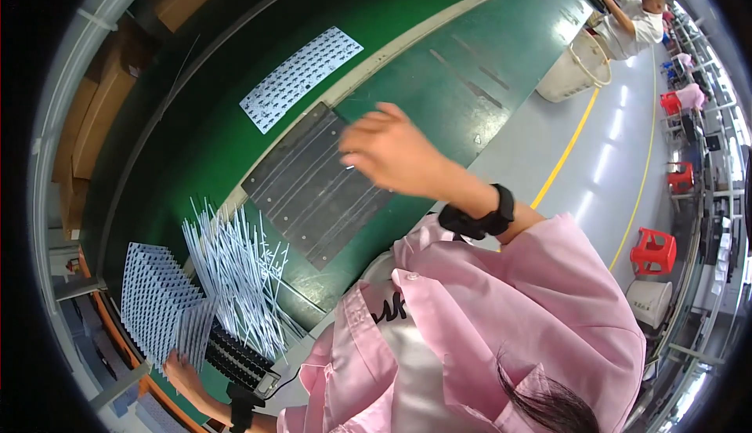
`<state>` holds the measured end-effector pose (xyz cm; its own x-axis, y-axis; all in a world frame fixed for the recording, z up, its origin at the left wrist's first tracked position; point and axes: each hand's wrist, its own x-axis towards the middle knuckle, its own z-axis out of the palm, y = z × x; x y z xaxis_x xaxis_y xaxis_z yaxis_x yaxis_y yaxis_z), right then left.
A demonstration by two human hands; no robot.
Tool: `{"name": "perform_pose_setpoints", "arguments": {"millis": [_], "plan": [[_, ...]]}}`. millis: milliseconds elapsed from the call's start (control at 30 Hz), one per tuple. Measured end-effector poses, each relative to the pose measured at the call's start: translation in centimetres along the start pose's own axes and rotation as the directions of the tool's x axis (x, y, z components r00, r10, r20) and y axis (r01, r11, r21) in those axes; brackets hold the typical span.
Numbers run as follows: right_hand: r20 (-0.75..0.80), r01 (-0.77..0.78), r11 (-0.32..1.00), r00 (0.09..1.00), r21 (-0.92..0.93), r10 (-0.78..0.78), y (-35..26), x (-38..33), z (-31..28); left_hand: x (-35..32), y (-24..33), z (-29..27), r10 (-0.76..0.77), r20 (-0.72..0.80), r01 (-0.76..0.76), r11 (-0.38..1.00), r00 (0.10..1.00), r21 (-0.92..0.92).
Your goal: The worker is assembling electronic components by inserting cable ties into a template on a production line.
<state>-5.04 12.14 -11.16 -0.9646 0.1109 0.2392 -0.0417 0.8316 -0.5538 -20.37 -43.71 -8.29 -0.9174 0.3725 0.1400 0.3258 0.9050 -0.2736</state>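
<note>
A: Far left?
B: Eight o'clock: patterned white sheets (160, 300), standing in a row. Left hand (182, 372), seven-thirty, fingers at their lower edge; grasping or merely touching, cannot tell.
A: Moving right?
B: Thin pale strips (239, 276), loose heap, eight o'clock, nearer centre. Single sheet (301, 80) flat, eleven o'clock. Dark plate (305, 190), nine o'clock.
A: Right hand (389, 151)?
B: Twelve o'clock, near centre, overlapping plate's right edge. Fingers loosely curled, blurred; cannot tell whether holding anything.
A: Beyond?
B: White basket (568, 72), two o'clock.
</note>
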Motion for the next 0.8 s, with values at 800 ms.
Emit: {"name": "perform_pose_setpoints", "arguments": {"millis": [800], "plan": [[0.558, -0.344, 0.909, 0.718, -0.235, 0.416, 23.4, 1.9, -5.0, -3.6, 22.7, 1.3, 0.027, 0.417, 0.251, 0.763, 0.908, -0.596]]}}
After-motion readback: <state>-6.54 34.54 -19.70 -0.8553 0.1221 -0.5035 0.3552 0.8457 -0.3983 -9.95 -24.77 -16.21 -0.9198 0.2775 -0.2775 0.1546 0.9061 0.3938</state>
